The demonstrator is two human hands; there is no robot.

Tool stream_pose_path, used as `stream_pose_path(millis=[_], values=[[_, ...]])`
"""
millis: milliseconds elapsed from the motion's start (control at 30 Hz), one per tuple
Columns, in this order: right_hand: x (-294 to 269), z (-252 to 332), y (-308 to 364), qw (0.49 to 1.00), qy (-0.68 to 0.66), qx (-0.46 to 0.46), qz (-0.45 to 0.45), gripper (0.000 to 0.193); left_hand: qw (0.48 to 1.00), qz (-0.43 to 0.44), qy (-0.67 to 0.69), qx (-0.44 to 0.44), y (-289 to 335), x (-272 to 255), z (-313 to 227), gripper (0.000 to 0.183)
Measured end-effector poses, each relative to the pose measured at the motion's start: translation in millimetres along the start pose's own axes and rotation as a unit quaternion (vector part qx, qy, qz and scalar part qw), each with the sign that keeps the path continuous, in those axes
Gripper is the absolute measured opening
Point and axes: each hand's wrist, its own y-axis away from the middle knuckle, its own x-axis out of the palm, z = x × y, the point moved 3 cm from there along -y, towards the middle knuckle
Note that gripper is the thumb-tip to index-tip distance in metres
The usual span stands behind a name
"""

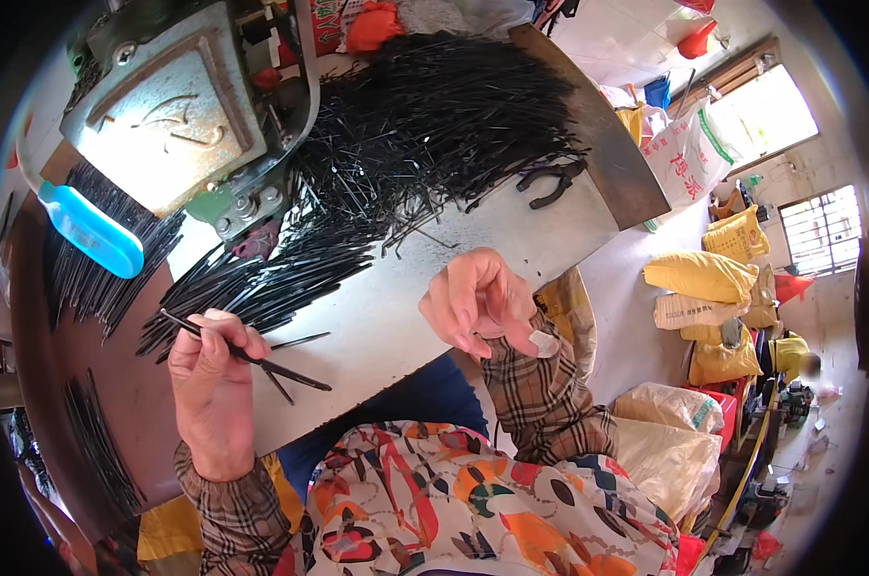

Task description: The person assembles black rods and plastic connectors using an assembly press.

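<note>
My left hand [214, 384], at the front left of the metal worktop, is closed on a few thin black rods [290, 372]. They poke out past the fingers on both sides, and their ends fan apart at the right. Over the front edge of the worktop, my right hand [480, 300] has loosely bent fingers standing apart, with nothing visible between them. A pale tape wrap covers one of its digits. Just beyond my left hand lies a bundle of similar black rods [261, 288]. A far larger heap of them [434, 106] spreads over the back.
A machine head [166, 115] overhangs the back left, with a blue-cased lamp [94, 230] beside it. Black pliers [549, 182] lie right of the heap. More rods rest on the left [98, 442]. Yellow sacks [703, 278] stand on the floor at right; a person [791, 357] is farther off.
</note>
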Motion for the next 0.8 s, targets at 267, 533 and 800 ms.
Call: stream_pose_path(millis=[267, 533, 800], values=[[3, -3, -1, 0.95, 0.12, -0.05, -0.285, 0.026, 0.995, -0.072, 0.026, -0.07, 2, -4, 8, 0.02], [-5, 47, 32, 0.693, 0.49, 0.206, -0.488, 0.017, 0.995, -0.07, -0.006, -0.073, -6, -8, 10, 0.03], [-42, 100, 19, 0.429, 0.819, 0.075, -0.373, 0.018, 0.985, -0.147, -0.034, -0.084, -14, 3, 15, 0.044]])
